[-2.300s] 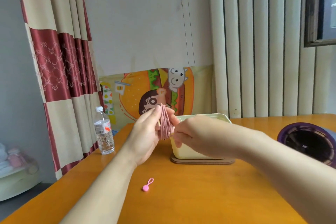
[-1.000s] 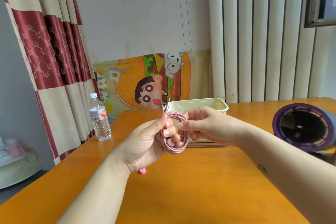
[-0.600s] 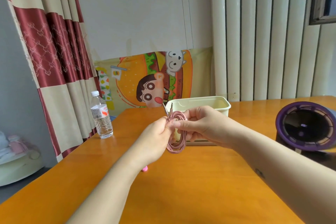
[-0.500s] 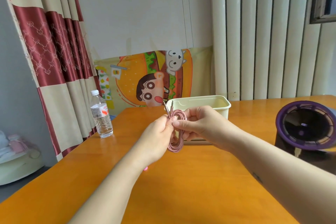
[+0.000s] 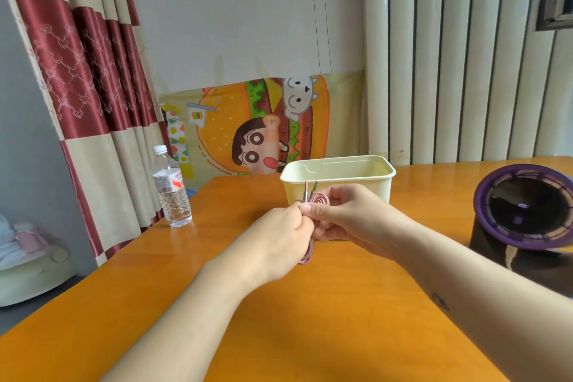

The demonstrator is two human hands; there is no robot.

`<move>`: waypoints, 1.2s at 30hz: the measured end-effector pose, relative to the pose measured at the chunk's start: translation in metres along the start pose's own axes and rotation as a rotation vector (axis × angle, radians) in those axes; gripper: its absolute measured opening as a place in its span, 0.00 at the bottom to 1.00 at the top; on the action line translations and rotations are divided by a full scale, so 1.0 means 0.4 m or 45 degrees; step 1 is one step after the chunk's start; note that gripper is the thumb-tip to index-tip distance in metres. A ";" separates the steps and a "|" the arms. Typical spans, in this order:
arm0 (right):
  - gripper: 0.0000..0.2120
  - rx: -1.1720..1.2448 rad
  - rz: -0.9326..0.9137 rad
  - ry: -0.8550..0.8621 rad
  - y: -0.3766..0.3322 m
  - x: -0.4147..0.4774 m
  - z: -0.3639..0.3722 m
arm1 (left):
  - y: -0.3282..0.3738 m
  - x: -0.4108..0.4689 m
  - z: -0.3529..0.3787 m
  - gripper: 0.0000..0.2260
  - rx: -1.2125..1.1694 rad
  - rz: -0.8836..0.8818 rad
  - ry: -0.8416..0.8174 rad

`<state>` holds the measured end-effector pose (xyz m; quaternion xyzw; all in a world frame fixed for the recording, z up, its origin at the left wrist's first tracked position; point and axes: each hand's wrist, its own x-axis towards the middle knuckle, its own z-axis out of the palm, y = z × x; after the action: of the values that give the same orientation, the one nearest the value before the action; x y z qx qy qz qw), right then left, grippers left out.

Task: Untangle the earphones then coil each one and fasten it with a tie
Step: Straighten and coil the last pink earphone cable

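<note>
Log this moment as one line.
cable: coiled, held up | left hand: grips it | right hand: pinches it | plugs: up | tie: not in view | box: behind hands

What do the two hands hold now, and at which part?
The left hand and the right hand both grip the pink coiled cable at the top of its coil, just below the two metal plugs that stick up.
</note>
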<state>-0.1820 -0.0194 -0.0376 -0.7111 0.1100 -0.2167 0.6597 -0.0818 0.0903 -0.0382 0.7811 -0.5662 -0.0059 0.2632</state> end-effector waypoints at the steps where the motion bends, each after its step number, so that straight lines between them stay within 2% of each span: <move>1: 0.12 -0.002 0.002 -0.006 0.002 0.002 0.000 | 0.001 0.001 0.003 0.13 0.025 -0.026 -0.008; 4: 0.09 -0.042 0.002 -0.020 0.003 0.011 -0.005 | 0.002 0.010 0.012 0.14 0.117 -0.090 -0.019; 7: 0.12 -0.071 -0.005 0.000 0.006 0.016 -0.006 | 0.002 0.007 0.008 0.15 0.095 -0.050 -0.058; 9: 0.10 -0.110 -0.051 0.017 0.009 0.019 -0.001 | 0.005 0.007 0.003 0.14 0.054 -0.016 -0.107; 14: 0.06 -0.208 -0.099 0.063 0.022 0.025 0.002 | -0.036 0.016 0.001 0.15 -0.417 -0.046 -0.232; 18: 0.07 -0.158 -0.089 0.023 0.038 0.034 0.012 | -0.069 0.006 0.010 0.17 -0.483 0.023 -0.245; 21: 0.07 -0.204 -0.113 0.012 0.046 0.043 0.020 | -0.061 -0.015 0.005 0.13 -0.565 0.046 -0.252; 24: 0.06 -0.350 -0.132 0.028 0.048 0.057 0.029 | -0.044 -0.035 -0.014 0.08 -0.694 0.050 -0.381; 27: 0.06 -0.432 -0.137 0.082 0.051 0.073 0.046 | -0.045 -0.033 -0.015 0.04 -0.503 0.042 -0.337; 31: 0.10 -0.520 -0.196 0.188 0.051 0.103 0.066 | -0.096 0.000 0.017 0.05 -0.061 -0.059 -0.038; 36: 0.07 -0.364 -0.210 0.243 0.073 0.142 0.095 | -0.147 0.012 0.037 0.09 0.567 -0.061 0.298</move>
<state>-0.1110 -0.0138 -0.0584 -0.7806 0.1430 -0.3187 0.5184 -0.0328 0.0931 -0.0742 0.8284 -0.5004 0.2035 0.1482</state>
